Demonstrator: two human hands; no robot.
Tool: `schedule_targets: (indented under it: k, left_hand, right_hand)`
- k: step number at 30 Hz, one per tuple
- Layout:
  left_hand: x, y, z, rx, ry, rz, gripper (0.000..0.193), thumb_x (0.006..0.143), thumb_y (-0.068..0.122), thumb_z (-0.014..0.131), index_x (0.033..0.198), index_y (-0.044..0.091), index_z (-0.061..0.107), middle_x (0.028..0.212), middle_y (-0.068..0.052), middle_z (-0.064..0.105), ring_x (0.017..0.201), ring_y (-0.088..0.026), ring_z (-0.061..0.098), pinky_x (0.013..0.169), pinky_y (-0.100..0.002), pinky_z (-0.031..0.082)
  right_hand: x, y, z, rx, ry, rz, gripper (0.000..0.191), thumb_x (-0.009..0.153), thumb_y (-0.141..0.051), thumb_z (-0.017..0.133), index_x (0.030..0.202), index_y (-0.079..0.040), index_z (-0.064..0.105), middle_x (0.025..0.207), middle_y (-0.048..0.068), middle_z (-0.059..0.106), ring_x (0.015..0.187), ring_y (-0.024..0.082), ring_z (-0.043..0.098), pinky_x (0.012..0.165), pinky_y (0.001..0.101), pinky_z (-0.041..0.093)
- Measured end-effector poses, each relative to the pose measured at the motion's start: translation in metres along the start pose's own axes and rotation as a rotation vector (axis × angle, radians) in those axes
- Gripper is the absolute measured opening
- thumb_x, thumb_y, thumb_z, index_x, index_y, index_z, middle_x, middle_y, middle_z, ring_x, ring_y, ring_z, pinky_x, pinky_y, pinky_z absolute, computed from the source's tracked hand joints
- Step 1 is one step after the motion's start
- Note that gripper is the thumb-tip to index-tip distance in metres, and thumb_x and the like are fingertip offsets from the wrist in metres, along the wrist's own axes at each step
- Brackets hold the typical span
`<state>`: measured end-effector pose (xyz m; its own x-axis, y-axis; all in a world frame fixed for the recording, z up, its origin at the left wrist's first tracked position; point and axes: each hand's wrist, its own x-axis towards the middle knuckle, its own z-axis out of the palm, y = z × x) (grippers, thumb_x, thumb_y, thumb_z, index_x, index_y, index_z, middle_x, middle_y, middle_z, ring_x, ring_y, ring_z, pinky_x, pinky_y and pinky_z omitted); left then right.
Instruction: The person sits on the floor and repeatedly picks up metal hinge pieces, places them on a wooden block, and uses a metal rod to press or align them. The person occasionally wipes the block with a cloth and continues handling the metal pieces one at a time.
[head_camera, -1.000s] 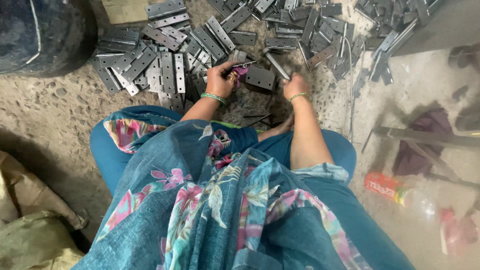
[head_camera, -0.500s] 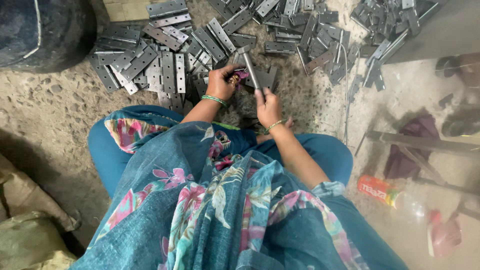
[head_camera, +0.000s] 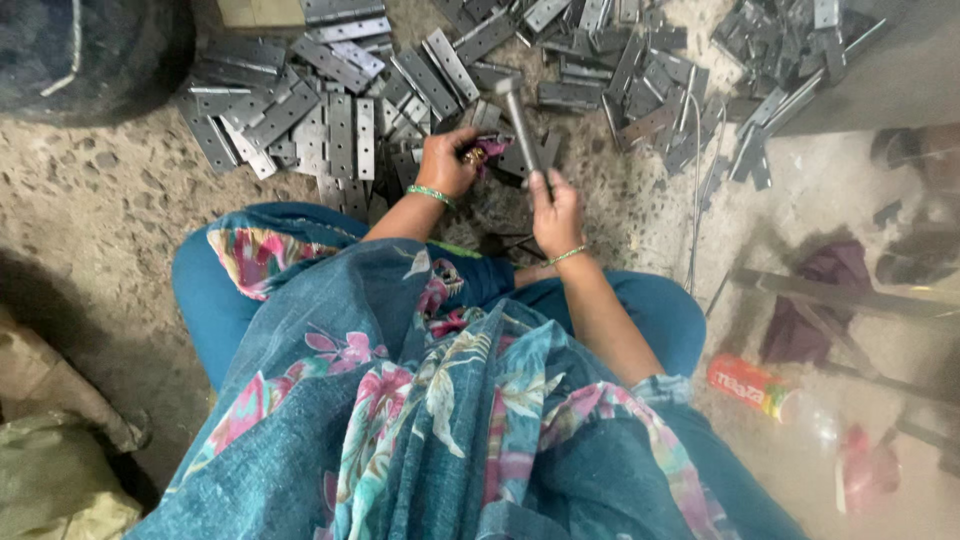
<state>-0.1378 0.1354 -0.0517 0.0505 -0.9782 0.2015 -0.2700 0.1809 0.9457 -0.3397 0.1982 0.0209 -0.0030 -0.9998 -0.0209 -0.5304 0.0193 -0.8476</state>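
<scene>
I see two hands at work over the floor. My left hand (head_camera: 445, 165) is curled shut around a small piece with a pink-purple bit (head_camera: 487, 152) showing at the fingertips; I cannot tell what the piece is. My right hand (head_camera: 556, 212) is closed tight on the lower end of one grey metal bar (head_camera: 523, 125), which sticks up and away from the hand, tilted slightly left, its far end over the scattered metal. The two hands sit near each other but apart, just beyond the knees.

Flat grey hinge plates (head_camera: 340, 135) lie in a loose spread across the concrete floor (head_camera: 90, 210) ahead, too many and too overlapped for me to count; a second heap (head_camera: 780, 50) lies at the upper right. Each wrist wears one green bangle (head_camera: 430, 193).

As for containers, I count one dark round tub (head_camera: 80, 50) at the upper left, its contents out of sight, and one plastic bottle with a red label (head_camera: 765, 388) lying on its side at the right, apparently clear inside.
</scene>
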Motion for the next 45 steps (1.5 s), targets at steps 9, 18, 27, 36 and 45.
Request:
schedule_targets:
  k: [9,18,27,36,45]
  left_hand:
    - [0.0,0.014,-0.011,-0.073,-0.085,-0.102,0.033,0.082,0.002,0.079,0.113,0.012,0.077,0.095,-0.018,0.076,0.085,-0.027,0.078,0.075,-0.033,0.059]
    - [0.011,-0.009,-0.009,-0.227,0.128,-0.259,0.016,0.087,-0.003,0.072,0.102,-0.003,0.074,0.086,-0.013,0.078,0.077,-0.016,0.072,0.072,-0.03,0.057]
    - [0.039,-0.017,-0.08,-1.163,0.557,-0.659,0.022,0.083,-0.006,0.067,0.104,-0.001,0.063,0.097,-0.012,0.071,0.083,-0.025,0.074,0.077,-0.042,0.065]
    - [0.044,-0.012,-0.131,-1.355,0.835,-0.653,0.026,0.094,0.017,0.075,0.112,0.003,0.062,0.098,-0.009,0.063,0.095,-0.028,0.067,0.093,-0.047,0.061]
    - [0.026,0.026,-0.133,-1.285,0.582,-0.642,0.018,0.096,0.002,0.054,0.112,-0.004,0.061,0.094,-0.016,0.068,0.083,-0.028,0.072,0.083,-0.045,0.065]
  right_hand:
    - [0.037,0.025,-0.022,-0.268,0.062,0.056,0.038,0.098,-0.038,0.074,0.099,0.0,0.071,0.085,0.015,0.071,0.083,0.028,0.067,0.078,0.0393,0.053]
    - [0.087,0.041,-0.099,-0.931,-0.143,0.493,0.045,0.078,-0.023,0.079,0.121,-0.01,0.075,0.12,0.022,0.071,0.115,0.039,0.066,0.098,0.0466,0.052]
    - [0.133,0.07,-0.102,-0.871,0.413,0.642,0.084,0.082,-0.067,0.081,0.113,0.009,0.064,0.11,0.031,0.069,0.107,0.043,0.068,0.093,0.0468,0.053]
    - [0.143,0.113,-0.083,-0.812,0.495,0.613,0.057,0.079,-0.042,0.083,0.105,0.006,0.066,0.108,0.028,0.072,0.103,0.041,0.071,0.089,0.046,0.057]
    - [0.129,0.051,-0.064,1.006,0.51,0.36,0.035,0.1,-0.033,0.059,0.106,0.0,0.068,0.094,0.011,0.073,0.078,0.024,0.069,0.074,0.0415,0.06]
